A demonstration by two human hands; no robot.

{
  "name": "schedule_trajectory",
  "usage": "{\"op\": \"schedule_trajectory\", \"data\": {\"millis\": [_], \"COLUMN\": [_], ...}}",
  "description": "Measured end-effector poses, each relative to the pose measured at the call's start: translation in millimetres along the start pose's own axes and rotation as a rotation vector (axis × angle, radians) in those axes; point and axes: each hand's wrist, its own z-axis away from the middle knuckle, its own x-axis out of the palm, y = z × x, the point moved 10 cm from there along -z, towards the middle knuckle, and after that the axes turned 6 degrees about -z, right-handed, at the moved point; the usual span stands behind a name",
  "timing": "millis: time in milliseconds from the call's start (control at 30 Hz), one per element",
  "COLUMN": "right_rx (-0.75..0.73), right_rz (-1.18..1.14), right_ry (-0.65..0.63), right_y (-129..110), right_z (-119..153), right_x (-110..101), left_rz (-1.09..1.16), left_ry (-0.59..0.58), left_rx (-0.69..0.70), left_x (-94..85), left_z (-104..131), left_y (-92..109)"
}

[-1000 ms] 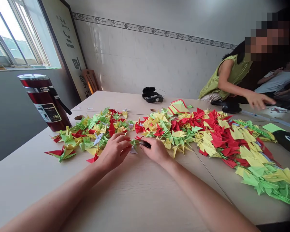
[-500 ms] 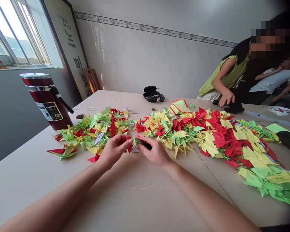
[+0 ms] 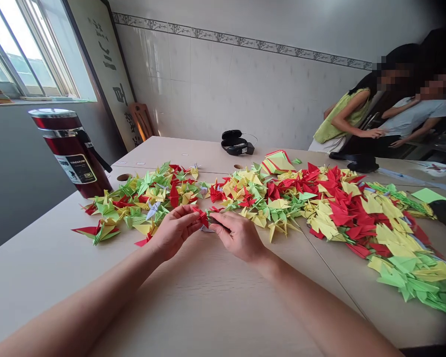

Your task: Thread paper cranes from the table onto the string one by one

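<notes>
Just above the near middle of the table, my left hand (image 3: 174,232) pinches a red origami crane (image 3: 200,216) between thumb and fingers. My right hand (image 3: 240,235) faces it, its fingers closed at the crane's right side, where a bit of green paper shows. Something dark sits partly hidden within the right hand's grip; what it is I cannot make out. Behind both hands lies a loose heap of folded paper cranes (image 3: 154,210) in red, green, yellow and lilac. Flatter red and yellow folded cranes (image 3: 344,213) are packed in rows to the right.
A dark red vacuum flask (image 3: 72,156) stands at the table's left. Toward the back are an open black case (image 3: 233,144) and a stack of square paper (image 3: 277,162). Two people are at the far right, one in a green sleeveless top (image 3: 344,116).
More of the red crane shows between my hands, and the dark thing in my right hand shows less. The person in green has drawn their hand off the table toward the other person.
</notes>
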Motion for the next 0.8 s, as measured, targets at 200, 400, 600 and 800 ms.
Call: {"op": "schedule_trajectory", "data": {"millis": [200,400,600,800], "right_rx": [0.008,0.019,0.031,0.044], "right_rz": [0.038,0.047,0.049,0.045], "right_ry": [-0.010,-0.009,-0.016,-0.032], "right_y": [1.6,5.6,7.8,8.6], "right_z": [-0.3,0.4,1.0,0.1], "right_x": [0.4,1.8,3.0,3.1], "left_rz": [-0.019,-0.012,-0.016,-0.041], "left_ry": [-0.037,-0.071,-0.067,-0.063], "left_rx": [-0.004,0.007,0.006,-0.004], "left_x": [4.5,6.6,6.3,6.0], "left_z": [1.0,1.1,1.0,1.4], "left_y": [-0.9,-1.0,-0.9,-2.6]}}
